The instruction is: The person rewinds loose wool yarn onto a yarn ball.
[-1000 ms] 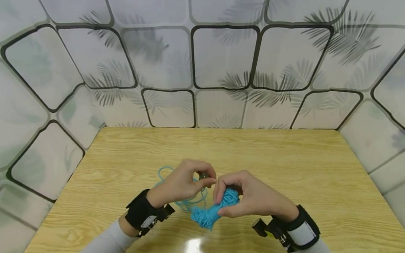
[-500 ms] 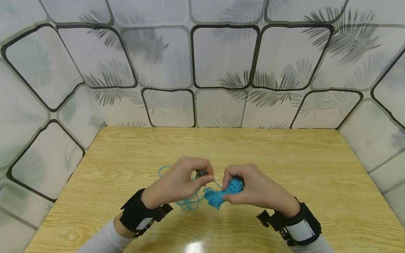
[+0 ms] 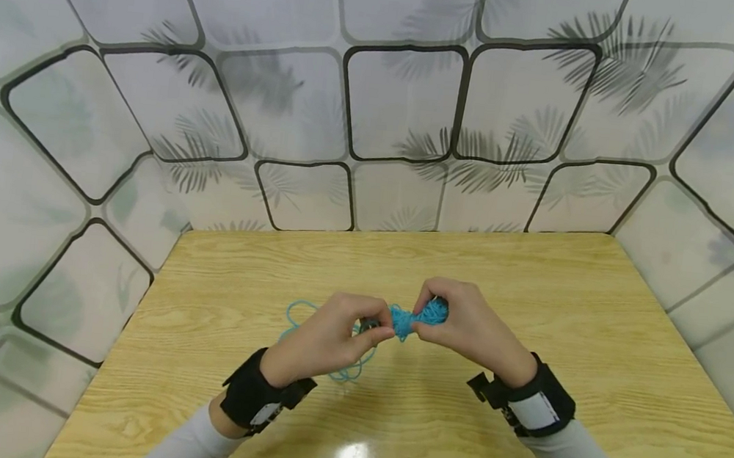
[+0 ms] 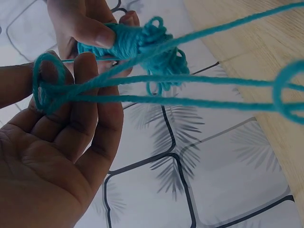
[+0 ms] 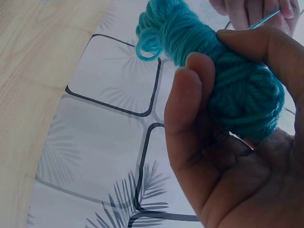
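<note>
My right hand [image 3: 466, 331] holds a small blue yarn skein [image 3: 401, 323] above the table, thumb and fingers curled round it. In the right wrist view the skein [image 5: 190, 35] is wound tightly about its middle, with loops sticking out at one end. Just to the left, my left hand [image 3: 330, 332] pinches the yarn between thumb and index finger. A strand [image 4: 213, 102] runs out from that pinch in the left wrist view, and a small loop [image 4: 35, 80] stands at the fingertips. One thin strand stretches between the left fingers and the skein.
Loose coils of the same yarn [image 3: 345, 374] trail onto the wooden table [image 3: 535, 275] below and left of the left hand. A patterned cloth wall [image 3: 405, 107] encloses the table at the back and sides. Each wrist wears a black strap with a camera.
My right hand has moved away from me and slightly right, carrying the skein, which now lies more level. My left hand stays nearly in place, still pinching the yarn.
</note>
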A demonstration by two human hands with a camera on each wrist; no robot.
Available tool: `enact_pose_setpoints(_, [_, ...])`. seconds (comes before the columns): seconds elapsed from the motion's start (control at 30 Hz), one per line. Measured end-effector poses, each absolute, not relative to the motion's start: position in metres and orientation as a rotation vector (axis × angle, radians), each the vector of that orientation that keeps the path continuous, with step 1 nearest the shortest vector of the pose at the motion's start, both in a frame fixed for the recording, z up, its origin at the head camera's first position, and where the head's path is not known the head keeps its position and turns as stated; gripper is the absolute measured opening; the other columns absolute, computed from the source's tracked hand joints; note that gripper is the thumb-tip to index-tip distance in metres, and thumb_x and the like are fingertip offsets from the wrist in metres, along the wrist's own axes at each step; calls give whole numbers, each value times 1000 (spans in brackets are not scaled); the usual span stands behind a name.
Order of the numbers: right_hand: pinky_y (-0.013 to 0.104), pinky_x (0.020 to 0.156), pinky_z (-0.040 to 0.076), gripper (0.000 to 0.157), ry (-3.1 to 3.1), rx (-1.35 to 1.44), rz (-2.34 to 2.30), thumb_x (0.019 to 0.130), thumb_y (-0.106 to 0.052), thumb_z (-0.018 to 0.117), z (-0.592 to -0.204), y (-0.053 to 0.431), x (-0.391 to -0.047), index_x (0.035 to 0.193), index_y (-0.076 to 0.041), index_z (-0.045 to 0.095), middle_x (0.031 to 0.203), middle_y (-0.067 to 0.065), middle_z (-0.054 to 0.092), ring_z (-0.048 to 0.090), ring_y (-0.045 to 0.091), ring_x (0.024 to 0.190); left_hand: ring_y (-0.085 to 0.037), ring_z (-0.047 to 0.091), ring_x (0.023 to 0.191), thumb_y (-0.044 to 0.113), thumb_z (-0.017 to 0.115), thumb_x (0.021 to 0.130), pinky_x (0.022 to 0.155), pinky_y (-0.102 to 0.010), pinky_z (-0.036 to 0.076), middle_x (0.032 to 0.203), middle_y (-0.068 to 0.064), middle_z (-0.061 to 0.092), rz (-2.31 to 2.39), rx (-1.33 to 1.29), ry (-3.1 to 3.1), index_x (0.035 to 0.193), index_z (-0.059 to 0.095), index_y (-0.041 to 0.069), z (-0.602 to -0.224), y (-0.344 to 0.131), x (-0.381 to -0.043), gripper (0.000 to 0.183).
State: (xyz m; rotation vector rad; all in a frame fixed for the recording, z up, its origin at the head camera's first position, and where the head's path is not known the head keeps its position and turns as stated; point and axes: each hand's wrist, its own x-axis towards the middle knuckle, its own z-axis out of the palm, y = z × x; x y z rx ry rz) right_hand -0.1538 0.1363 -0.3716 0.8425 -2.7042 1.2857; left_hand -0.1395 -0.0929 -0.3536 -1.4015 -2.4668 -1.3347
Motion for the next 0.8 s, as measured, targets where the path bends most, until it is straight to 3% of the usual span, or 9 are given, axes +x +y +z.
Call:
enact_pose_setpoints(0.17, [27,51,39,16,-2675,762,1245,79,-8,79,-370,136,-156,83,-13,65,73,2,60,45,14,57,-14,57,67,-8,66,88,64,-35,56,74,-7,64,-1350,-1404,-2490,81,64,4,-335,-90,-126,15])
enact_pose_setpoints(0.53, [27,50,42,12,-2594,622,1328,83,-14,77,-376,139,-162,87,-12,66,70,5,60,47,15,53,-6,57,69,4,68,92,66,-28,55,76,1,66,-1269,-1480,-2449,85,67,13,-361,-92,-134,11])
enact_pose_setpoints(0.67, [27,54,53,15,-2517,642,1626,87,-16,75,-375,141,-164,94,-6,65,76,11,67,61,19,58,-7,55,69,4,67,92,64,-31,55,75,0,65,-1259,-1536,-2477,84,67,12,-364,-90,-133,11])
enact_pose_setpoints(0.8, [28,66,60,17,-2341,704,2018,90,-10,71,-370,142,-163,100,0,62,90,13,67,68,24,72,-8,55,70,4,65,94,65,-32,54,75,-3,66,-1325,-1554,-2508,86,68,12,-369,-89,-133,11])
